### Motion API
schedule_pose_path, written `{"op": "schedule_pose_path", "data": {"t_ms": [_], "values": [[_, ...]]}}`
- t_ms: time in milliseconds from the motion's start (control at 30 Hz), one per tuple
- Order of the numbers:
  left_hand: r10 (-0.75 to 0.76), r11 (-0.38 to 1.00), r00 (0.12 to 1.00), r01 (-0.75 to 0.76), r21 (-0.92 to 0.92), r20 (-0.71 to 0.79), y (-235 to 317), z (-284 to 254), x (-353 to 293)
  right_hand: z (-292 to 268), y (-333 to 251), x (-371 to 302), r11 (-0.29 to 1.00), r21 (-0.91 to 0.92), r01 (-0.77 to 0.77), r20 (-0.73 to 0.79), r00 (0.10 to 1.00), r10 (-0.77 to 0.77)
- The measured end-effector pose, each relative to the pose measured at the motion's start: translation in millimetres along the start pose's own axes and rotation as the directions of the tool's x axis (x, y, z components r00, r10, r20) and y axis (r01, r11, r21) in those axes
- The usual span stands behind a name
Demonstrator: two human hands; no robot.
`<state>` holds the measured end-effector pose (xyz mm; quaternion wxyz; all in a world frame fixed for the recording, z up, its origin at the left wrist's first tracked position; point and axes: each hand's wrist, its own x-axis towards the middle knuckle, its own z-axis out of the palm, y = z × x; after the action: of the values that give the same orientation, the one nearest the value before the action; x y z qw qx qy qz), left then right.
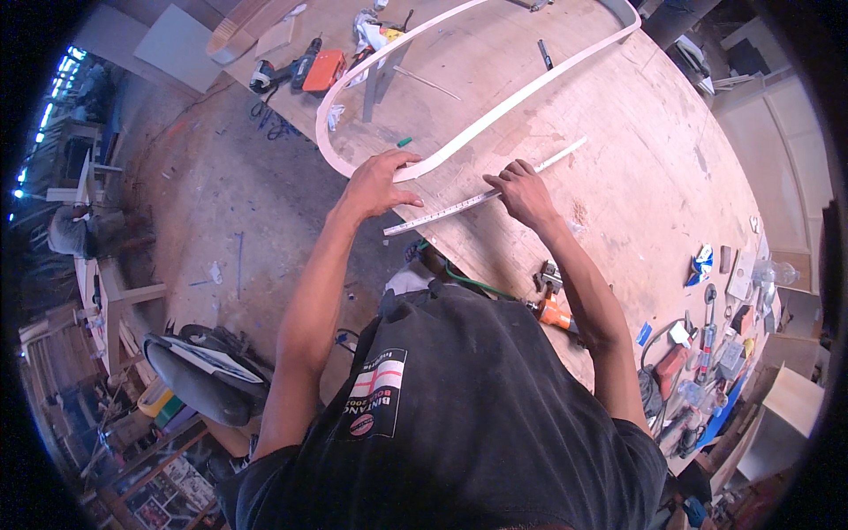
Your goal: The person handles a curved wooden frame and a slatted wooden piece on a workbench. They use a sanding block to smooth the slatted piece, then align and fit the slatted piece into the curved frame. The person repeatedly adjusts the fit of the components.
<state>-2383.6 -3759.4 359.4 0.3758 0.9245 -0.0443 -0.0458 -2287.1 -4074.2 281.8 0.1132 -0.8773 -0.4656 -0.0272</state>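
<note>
A long pale frame (521,95) with rounded ends, bent from a thin band, lies on the broad wooden worktable (636,177). My left hand (375,187) rests at its near rounded end, fingers over the band and thumb stretched well apart. Pinched in the fingers of my right hand (523,193) is a narrow white strip (450,210) with a row of small dark marks. It lies slantwise, its near end past the table edge below my left hand and its far end beyond my right. What lies under the right fingers is hidden.
A cordless drill (306,62) and an orange box (325,71) sit at the table's far left. A green cap-like piece (405,141) lies inside the frame. An orange power tool (556,314) with a green hose is near my right forearm; several tools clutter the right side.
</note>
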Motion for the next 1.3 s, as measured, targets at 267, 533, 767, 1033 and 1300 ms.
{"op": "schedule_pose_path", "data": {"t_ms": [267, 533, 767, 1033, 1300], "values": [[0.018, 0.999, 0.999, -0.019, -0.032, -0.037, 0.4, -7.4, -0.5, -32.2, 0.0, 8.6, 0.984, 0.172, -0.050, 0.092, 0.995, 0.034], [-0.007, 0.998, 0.998, 0.003, -0.058, -0.069, 2.5, -20.9, -1.1, -1.8, -5.1, 70.5, 0.980, 0.171, -0.100, 0.251, 0.966, 0.055], [-0.057, 0.994, 0.994, 0.047, -0.103, -0.094, 14.8, -32.4, 4.8, 103.3, -34.0, 146.2, 0.973, 0.152, -0.173, 0.544, 0.837, 0.063], [-0.082, 0.994, 0.991, 0.073, -0.082, -0.105, 20.0, -38.1, 6.4, 164.0, -27.8, 139.1, 0.984, 0.025, -0.178, 0.328, 0.931, 0.160], [-0.148, 0.985, 0.983, 0.137, -0.107, -0.110, 14.9, -36.0, 2.1, 21.0, 44.1, 165.1, 0.886, -0.157, -0.437, 0.446, 0.769, 0.459]]}}
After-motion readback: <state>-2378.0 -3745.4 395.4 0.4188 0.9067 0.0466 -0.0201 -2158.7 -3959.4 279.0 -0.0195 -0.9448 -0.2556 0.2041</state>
